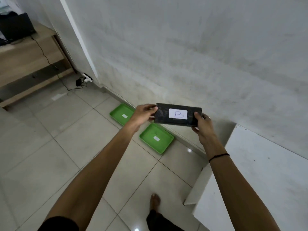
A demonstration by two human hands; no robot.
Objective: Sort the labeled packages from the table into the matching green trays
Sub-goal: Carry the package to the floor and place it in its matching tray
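Black and flat, the package (177,116) was held up in the air in front of the wall, with a white label (178,113) on its face that read "B" in handwritten pen. The left hand (143,114) gripped its left end, fingers curled over the top edge and closed on it. The right hand (203,129) held the right end from below, thumb pressed on the front face and the other fingers wrapped behind, also clamped on the package. Both arms stretched forward, bare to the elbow, and a thin black band (218,156) circled the right wrist.

Below the package two green trays lay on the tiled floor along the base of the wall. The farther tray (119,115) and the nearer tray (156,138) each carried a small white label, but the writing on them was too small to read. A white table (260,177) stood to the right, under the right forearm.
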